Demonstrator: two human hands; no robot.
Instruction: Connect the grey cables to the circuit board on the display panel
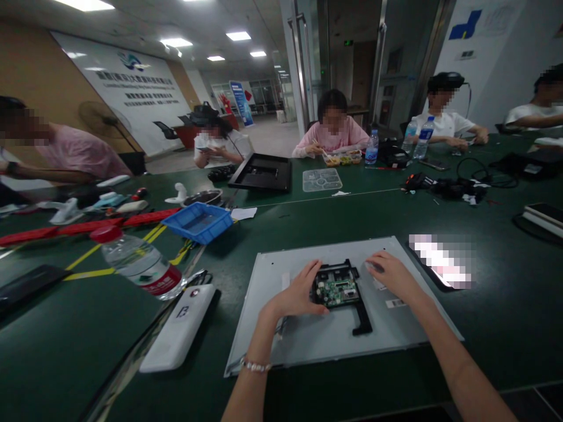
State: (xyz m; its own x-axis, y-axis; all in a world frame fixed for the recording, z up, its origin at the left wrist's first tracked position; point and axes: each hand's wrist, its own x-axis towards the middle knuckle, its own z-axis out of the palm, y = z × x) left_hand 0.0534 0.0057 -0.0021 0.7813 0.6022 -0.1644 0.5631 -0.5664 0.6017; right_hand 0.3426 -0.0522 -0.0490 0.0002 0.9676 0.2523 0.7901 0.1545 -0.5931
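A flat pale grey panel (272, 334) lies on the green table in front of me. On it sits a black plastic bracket (361, 319) with a green circuit board (338, 288) inside. My left hand (297, 296) grips the bracket's left side, thumb at the near edge and fingers at the far edge. To the right of the bracket, my right hand (391, 274) hovers over or rests on the panel, its fingers curled together; whether a small thing is between them I cannot make out. White labels (396, 303) are stuck on the panel near that hand.
A phone with a lit screen (440, 264) lies right of the panel. Left are a white power bank (180, 328), a tilted water bottle (141, 264) and a blue tray (200, 223). A black casing (264, 173) lies farther back. Several people sit around the table.
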